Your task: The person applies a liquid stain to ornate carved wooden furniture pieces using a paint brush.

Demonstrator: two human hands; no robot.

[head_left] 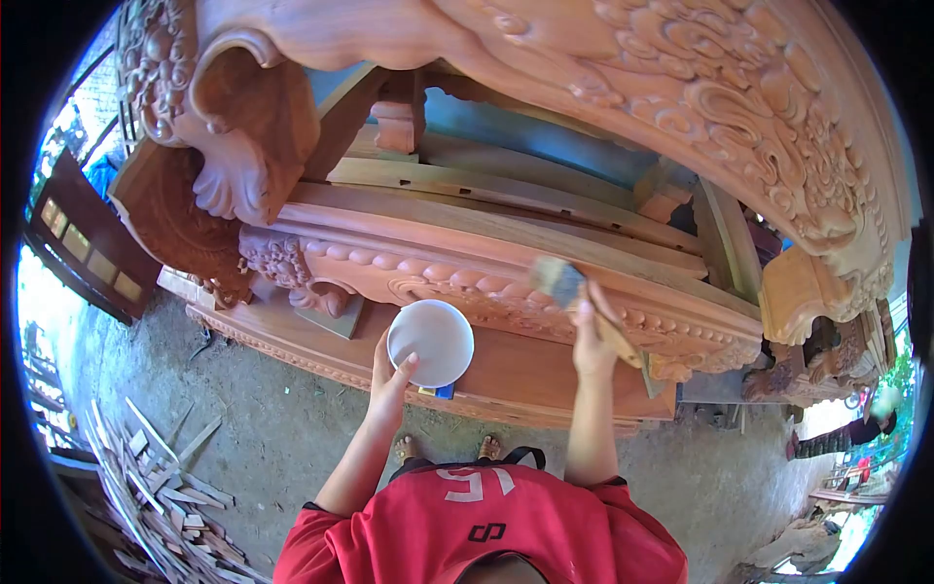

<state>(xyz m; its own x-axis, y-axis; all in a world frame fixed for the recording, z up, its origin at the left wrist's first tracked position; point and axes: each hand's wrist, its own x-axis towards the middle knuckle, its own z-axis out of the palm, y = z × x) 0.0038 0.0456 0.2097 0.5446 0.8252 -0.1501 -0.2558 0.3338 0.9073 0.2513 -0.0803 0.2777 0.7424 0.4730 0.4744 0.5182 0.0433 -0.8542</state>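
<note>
My left hand (391, 377) grips a round white bowl (431, 343) by its near left side, thumb over the rim. Pale contents fill much of what shows inside it. In my right hand (592, 343) is a paintbrush (615, 336), fingers closed round its wooden handle. The pale bristles point up and left, overlapping the carved front rail in this view. That rail (438, 284) belongs to a large reddish-brown wooden piece with beaded and floral carving. Below the bowl, a small blue and yellow object (440, 391) lies partly hidden on a lower wooden ledge (506, 375).
A big carved panel (681, 88) arches across the top, close above the rail. Scrap wood strips (175, 496) are heaped on the concrete floor (292, 428) at left. A dark slatted wooden piece (88, 243) leans behind them. At far right, a person's sleeve (832, 443) shows.
</note>
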